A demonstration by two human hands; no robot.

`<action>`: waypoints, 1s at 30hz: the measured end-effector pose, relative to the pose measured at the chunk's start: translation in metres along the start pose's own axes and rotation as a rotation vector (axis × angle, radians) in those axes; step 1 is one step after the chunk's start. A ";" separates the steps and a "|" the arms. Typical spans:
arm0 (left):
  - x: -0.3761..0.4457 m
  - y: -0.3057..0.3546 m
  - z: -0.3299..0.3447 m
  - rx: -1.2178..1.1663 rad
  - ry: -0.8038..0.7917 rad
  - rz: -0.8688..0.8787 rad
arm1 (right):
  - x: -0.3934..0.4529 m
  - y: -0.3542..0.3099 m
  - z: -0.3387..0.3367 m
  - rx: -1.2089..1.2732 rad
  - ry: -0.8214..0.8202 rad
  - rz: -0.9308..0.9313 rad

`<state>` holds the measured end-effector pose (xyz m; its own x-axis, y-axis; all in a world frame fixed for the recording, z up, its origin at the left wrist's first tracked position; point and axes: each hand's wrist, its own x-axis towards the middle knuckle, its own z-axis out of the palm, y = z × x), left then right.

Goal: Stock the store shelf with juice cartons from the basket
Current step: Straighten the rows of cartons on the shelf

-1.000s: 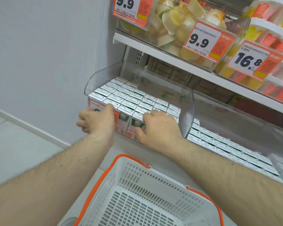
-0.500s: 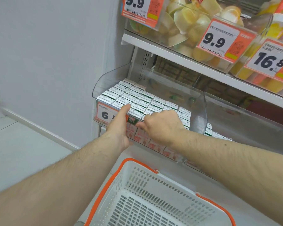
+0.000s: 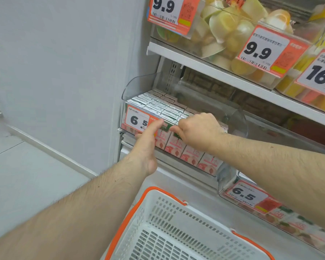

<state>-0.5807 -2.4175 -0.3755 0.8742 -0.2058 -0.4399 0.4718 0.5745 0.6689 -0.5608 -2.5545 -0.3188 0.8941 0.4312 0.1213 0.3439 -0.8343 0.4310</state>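
Both hands were up at the shelf bin (image 3: 139,85), the clear plastic tray at the left end of the lower shelf. The left hand (image 3: 148,139) reached in flat, fingers straight, fingertips pressing the front of the juice cartons (image 3: 169,143) just beside the 6.5 price tag (image 3: 138,121). Nothing was clamped in that grip; it was only pushing. The right hand (image 3: 197,132) sat curled over the top edge of the front row, its finger and thumb seemingly pinching the upper corner of one carton, though the fingertips were partly hidden behind the knuckles.

The cartons stood packed tight in rows, tops grey-white, fronts pink with a peach picture, filling the bin from front to well back. Near the bottom of the view sat the white basket (image 3: 158,212) with its orange rim, and the part of it in view showed no cartons. That suggested the stocking was close to done and this was squaring up the front row.

These little cartons looked light and stiff enough along the edges, but their flat faces would probably dent under a hard squeeze. The safest hold seemed to be across the narrow sides near the top, or a flat push on the face as the left hand was doing. Packed this snug, one nudged crooked could jam its neighbours. To the right lay a second bin (image 3: 223,177) of similar cartons.
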 end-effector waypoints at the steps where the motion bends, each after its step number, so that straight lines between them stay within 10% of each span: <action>1: 0.005 -0.002 -0.003 0.024 -0.026 0.007 | 0.002 0.001 0.002 0.003 -0.012 -0.001; 30: 0.036 -0.030 0.000 0.068 -0.021 0.125 | -0.008 -0.003 0.026 0.022 -0.064 -0.038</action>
<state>-0.5632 -2.4420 -0.4111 0.9285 -0.1526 -0.3386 0.3652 0.5420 0.7569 -0.5616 -2.5648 -0.3438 0.8966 0.4403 0.0480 0.3833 -0.8256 0.4141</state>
